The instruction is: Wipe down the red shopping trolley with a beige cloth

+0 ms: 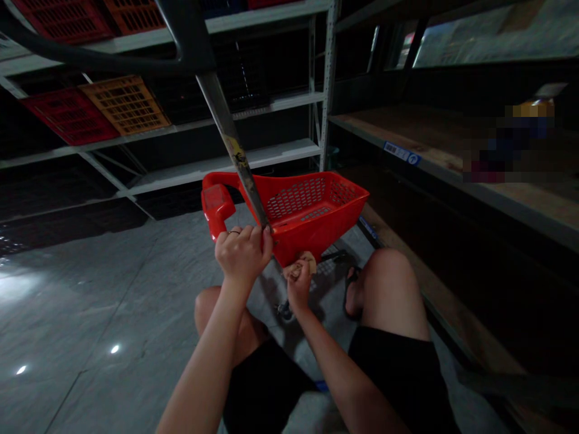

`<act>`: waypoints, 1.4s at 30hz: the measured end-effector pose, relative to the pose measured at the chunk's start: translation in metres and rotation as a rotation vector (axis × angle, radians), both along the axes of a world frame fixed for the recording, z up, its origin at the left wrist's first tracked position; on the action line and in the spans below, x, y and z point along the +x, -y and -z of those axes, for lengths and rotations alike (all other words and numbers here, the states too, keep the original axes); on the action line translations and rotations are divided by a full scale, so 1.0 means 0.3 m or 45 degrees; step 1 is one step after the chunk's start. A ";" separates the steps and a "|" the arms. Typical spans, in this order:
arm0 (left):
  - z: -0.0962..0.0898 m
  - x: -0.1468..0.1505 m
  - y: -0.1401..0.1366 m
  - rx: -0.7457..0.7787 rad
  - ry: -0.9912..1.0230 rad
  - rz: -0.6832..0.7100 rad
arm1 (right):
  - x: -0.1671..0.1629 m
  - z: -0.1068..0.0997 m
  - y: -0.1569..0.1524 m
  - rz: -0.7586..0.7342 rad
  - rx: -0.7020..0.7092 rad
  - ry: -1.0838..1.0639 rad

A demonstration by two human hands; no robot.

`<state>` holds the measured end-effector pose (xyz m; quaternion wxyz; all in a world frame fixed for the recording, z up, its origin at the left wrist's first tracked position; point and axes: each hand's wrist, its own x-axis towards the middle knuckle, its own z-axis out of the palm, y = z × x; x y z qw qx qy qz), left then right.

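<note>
- Red perforated plastic trolley basket [312,236] lies just ahead of both hands, its long axis running forward and right.
- I have the left hand [244,250] clamped round the foot of a grey metal post [219,114], by the basket's near corner.
- My right hand [299,292], nearer the basket's lower edge, pinches a crumpled tan wad [308,260] there; cloth or paper, I cannot tell.

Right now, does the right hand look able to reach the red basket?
Probably yes: the right hand holds a crumpled brown wad by the red basket, with nothing else between.
</note>
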<state>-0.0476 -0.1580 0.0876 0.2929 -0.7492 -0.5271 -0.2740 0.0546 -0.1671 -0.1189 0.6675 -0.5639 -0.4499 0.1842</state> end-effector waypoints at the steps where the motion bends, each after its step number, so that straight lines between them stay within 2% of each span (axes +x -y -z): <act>1: 0.002 0.001 -0.002 0.004 0.009 0.001 | 0.012 0.042 0.009 0.035 -0.033 0.012; 3: 0.005 0.003 -0.006 0.009 0.025 0.007 | 0.031 0.089 0.025 0.073 -0.071 0.030; 5: 0.005 0.004 -0.008 0.009 0.046 0.021 | 0.035 0.087 0.033 0.066 -0.092 0.041; 9: 0.003 0.005 -0.010 -0.003 0.080 0.032 | -0.002 -0.013 0.014 0.021 -0.102 -0.011; 11: 0.002 0.005 -0.009 -0.012 0.085 0.028 | -0.025 -0.066 -0.002 -0.052 -0.027 -0.043; 13: 0.003 0.005 -0.008 -0.018 0.086 0.021 | -0.036 -0.086 -0.012 -0.146 0.064 -0.039; 14: 0.003 0.005 -0.008 -0.019 0.086 0.018 | -0.034 -0.076 -0.012 -0.183 0.078 -0.028; 16: 0.003 0.007 -0.006 -0.024 0.086 0.014 | -0.015 -0.020 0.001 -0.161 -0.009 -0.007; 20: 0.002 0.013 -0.005 -0.020 0.080 0.010 | 0.058 0.162 0.041 0.040 -0.306 -0.020; 23: 0.002 0.016 -0.005 0.001 0.057 0.004 | 0.107 0.233 0.028 0.068 -0.335 -0.068; 25: 0.002 0.017 -0.005 -0.002 0.043 -0.003 | 0.133 0.218 -0.010 0.098 -0.315 -0.099; 30: 0.009 0.018 -0.005 0.011 0.010 -0.033 | 0.189 0.073 -0.118 0.110 -0.174 -0.097; 32: 0.013 0.019 -0.005 0.027 0.008 -0.031 | 0.202 0.048 -0.133 0.077 -0.136 -0.034; 34: 0.014 0.022 -0.005 0.025 0.015 -0.029 | 0.207 0.066 -0.128 0.071 -0.160 0.025; 38: 0.011 0.034 -0.004 -0.019 0.026 -0.040 | 0.217 0.176 -0.098 0.099 -0.266 0.022; 40: 0.008 0.041 -0.003 -0.031 0.025 -0.049 | 0.239 0.218 -0.096 0.057 -0.265 0.024; 42: 0.005 0.047 -0.001 -0.034 0.026 -0.055 | 0.270 0.232 -0.110 -0.032 -0.213 0.050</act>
